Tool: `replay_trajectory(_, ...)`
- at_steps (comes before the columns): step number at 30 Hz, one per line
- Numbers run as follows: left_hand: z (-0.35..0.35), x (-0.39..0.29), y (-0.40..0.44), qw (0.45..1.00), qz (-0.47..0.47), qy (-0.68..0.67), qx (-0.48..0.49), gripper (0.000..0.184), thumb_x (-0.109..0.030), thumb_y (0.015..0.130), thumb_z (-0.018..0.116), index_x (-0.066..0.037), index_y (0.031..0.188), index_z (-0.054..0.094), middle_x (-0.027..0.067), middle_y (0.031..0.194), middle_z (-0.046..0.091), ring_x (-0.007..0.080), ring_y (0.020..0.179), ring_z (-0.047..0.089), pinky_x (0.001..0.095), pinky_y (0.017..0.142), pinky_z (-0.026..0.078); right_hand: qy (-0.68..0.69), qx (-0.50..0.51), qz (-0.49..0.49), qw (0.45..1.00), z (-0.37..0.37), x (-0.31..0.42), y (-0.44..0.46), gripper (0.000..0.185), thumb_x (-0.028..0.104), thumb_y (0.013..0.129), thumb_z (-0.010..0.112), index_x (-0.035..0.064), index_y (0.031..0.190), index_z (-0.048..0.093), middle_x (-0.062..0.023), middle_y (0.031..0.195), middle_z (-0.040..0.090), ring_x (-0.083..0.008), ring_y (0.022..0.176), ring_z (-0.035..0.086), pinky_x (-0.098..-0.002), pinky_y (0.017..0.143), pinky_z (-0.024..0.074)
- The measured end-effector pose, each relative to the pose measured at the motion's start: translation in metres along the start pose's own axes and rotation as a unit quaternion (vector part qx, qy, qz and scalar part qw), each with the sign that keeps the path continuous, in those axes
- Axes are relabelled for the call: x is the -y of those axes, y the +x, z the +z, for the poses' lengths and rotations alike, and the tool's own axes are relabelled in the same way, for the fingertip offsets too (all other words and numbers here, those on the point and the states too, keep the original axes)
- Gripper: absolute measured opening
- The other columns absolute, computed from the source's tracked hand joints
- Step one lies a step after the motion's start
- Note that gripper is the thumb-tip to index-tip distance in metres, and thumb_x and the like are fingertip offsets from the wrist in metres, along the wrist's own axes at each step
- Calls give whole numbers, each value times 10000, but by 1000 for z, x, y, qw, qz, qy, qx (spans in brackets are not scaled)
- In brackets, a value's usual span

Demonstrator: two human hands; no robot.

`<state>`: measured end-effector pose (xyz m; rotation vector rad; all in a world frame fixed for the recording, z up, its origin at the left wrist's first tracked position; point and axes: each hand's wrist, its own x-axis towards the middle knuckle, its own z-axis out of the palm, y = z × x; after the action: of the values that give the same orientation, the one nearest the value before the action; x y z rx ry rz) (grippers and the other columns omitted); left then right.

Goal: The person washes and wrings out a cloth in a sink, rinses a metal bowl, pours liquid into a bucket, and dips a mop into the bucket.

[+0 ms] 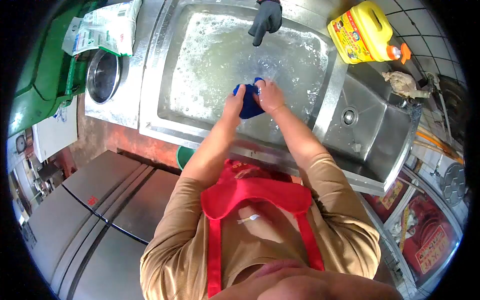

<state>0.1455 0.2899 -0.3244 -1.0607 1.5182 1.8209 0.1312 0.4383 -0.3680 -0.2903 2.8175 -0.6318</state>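
Note:
My left hand (233, 103) and my right hand (270, 96) are both closed on a wet blue cloth (249, 106), gripping it from either side. The cloth is bunched up just above the water near the front of a large steel sink (175, 128). Cloudy, soapy water (210, 65) fills this basin, with white foam mostly along its left side. At the back edge hangs a dark grey glove-like thing (266, 22), its lower tip pointing down over the water. Ripples and splashes show between it and my hands.
To the right is a smaller steel basin (370, 135) with a drain. A yellow jug (362, 32) with an orange cap stands behind it. On the left are a round metal bowl (103, 76), a white plastic packet (105, 27) and a green bin (42, 65). A steel cabinet (95, 220) lies lower left.

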Motion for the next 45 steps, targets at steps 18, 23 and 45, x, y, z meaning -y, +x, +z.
replay_trajectory(18,-25,-13,7,891,-121,-352,260,500,-498,893,340,-81,1116,499,151,1047,565,291,940,570,429,832,471,714,-29,130,687,-60,111,-40,294,125,834,542,69,1121,508,-69,1175,477,-179,1061,470,-325,903,379)
replay_trajectory(23,-21,46,70,933,22,-305,190,397,-427,889,414,-68,968,565,110,896,606,241,814,586,359,740,489,293,-166,31,941,-39,98,-32,354,136,733,597,43,1061,500,-153,1015,557,-314,921,550,-383,796,442)
replay_trajectory(45,3,-80,-61,764,356,538,5,345,-360,771,592,-24,843,626,158,822,602,293,774,579,366,701,453,174,38,-28,984,-3,-4,-24,686,295,646,729,44,1212,433,-193,1166,494,-342,1070,482,-424,904,389)
